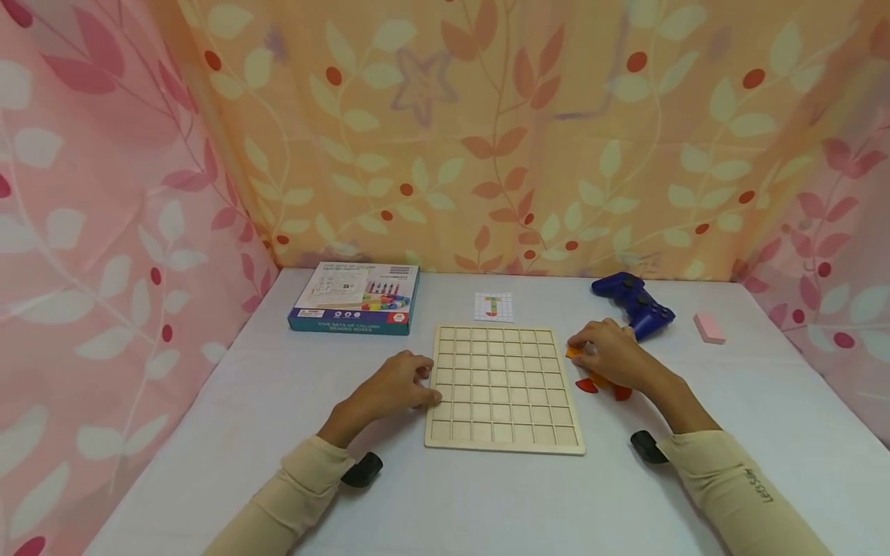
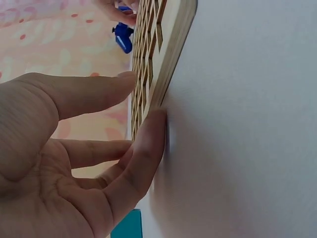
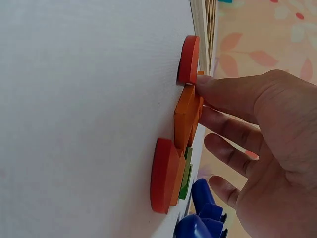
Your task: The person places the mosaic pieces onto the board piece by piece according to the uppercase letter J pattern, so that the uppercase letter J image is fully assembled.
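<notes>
Nothing's been placed on the board (image 1: pixel 498 378) yet, so it's likely all left; 9 o'clock edge is touched by the loose left hand (image 1: pixel 392 384), 2 o'clock orange piece (image 1: pixel 573 351) pinched by the right hand (image 1: pixel 615 355).

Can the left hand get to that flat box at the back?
Probably yes. The flat box lies just beyond the left hand, and only white tabletop shows between them.

A flat, matte white counter (image 1: pixel 514 502) stands under soft, diffuse light. Behind the counter hangs a yellow-orange fabric curtain (image 1: pixel 431 224) printed with pale leaves, coral sprigs and red dots; pink leaf-patterned fabric panels flank the counter's left (image 1: pixel 90 301) and right (image 1: pixel 820 309).
</notes>
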The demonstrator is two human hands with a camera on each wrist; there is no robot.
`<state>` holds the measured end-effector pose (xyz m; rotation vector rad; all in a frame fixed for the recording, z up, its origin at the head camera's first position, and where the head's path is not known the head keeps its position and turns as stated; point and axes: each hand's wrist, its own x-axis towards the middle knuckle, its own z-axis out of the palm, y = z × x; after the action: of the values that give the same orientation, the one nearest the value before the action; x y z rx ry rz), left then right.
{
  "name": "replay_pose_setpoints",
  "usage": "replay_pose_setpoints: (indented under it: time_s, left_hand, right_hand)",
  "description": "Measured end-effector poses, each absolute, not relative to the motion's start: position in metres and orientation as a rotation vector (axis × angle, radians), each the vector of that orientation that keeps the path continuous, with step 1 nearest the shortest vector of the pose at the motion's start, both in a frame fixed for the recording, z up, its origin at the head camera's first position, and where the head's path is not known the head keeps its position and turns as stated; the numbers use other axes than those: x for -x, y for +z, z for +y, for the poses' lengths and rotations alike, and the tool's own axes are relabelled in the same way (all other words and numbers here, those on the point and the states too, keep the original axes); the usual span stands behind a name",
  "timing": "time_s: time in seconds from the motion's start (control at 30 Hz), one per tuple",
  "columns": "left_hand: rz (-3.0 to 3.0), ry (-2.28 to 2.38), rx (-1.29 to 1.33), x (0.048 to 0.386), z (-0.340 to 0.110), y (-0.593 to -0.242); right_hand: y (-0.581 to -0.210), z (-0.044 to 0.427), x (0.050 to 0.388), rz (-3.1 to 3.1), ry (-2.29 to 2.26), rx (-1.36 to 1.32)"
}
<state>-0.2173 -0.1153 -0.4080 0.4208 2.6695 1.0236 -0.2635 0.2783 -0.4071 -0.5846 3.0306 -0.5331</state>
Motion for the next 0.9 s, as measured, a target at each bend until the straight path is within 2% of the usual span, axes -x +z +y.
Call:
replay_pose_setpoints:
  time_s: [0.53,0.9]
  left_hand:
    - [2.581,1.122,-0.338,0.215,-0.113,-0.409]
    - [2.443,1.309,-0.236,0.214,-0.114,-0.411]
  right_hand:
    - [-0.403,0.277,0.264,3.022,-0.588,0.527]
    - [-0.394,0.254,0.266,2.930,-0.702,0.645]
